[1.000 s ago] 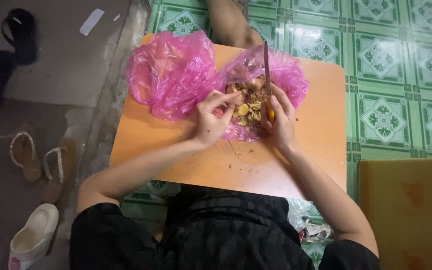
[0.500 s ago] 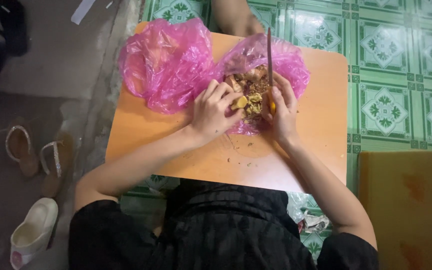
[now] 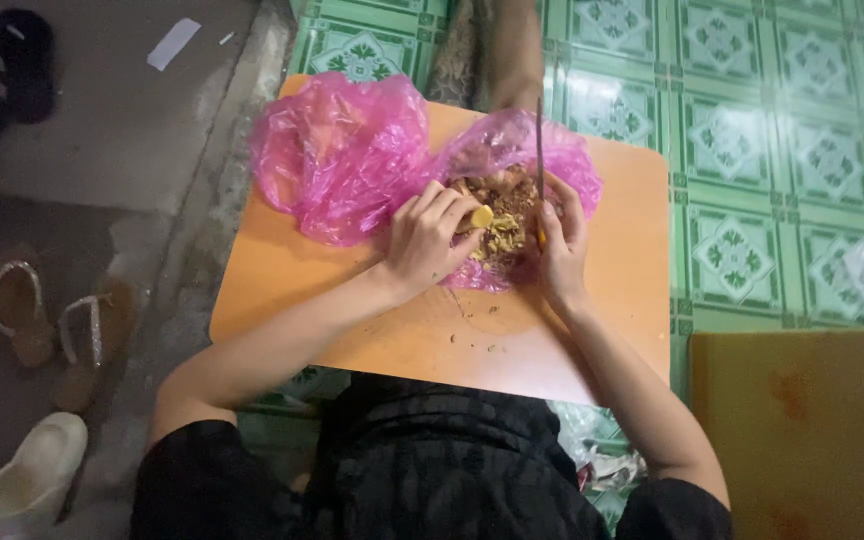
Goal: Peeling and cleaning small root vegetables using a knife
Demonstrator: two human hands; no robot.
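Note:
My left hand pinches a small yellow piece of root over a heap of brown and yellow peelings. The heap lies on a crumpled pink plastic bag spread across an orange table. My right hand grips a knife whose thin blade points away from me, upright beside the heap. Both hands are close together at the heap's near edge.
Small scraps lie on the table in front of the hands. Sandals and a white shoe lie on the grey floor at left. Green patterned tiles cover the floor at right. An orange surface sits at lower right.
My left hand has drawn back slightly from the heap, now showing the yellow piece between its fingers. The knife stays upright in my right hand.

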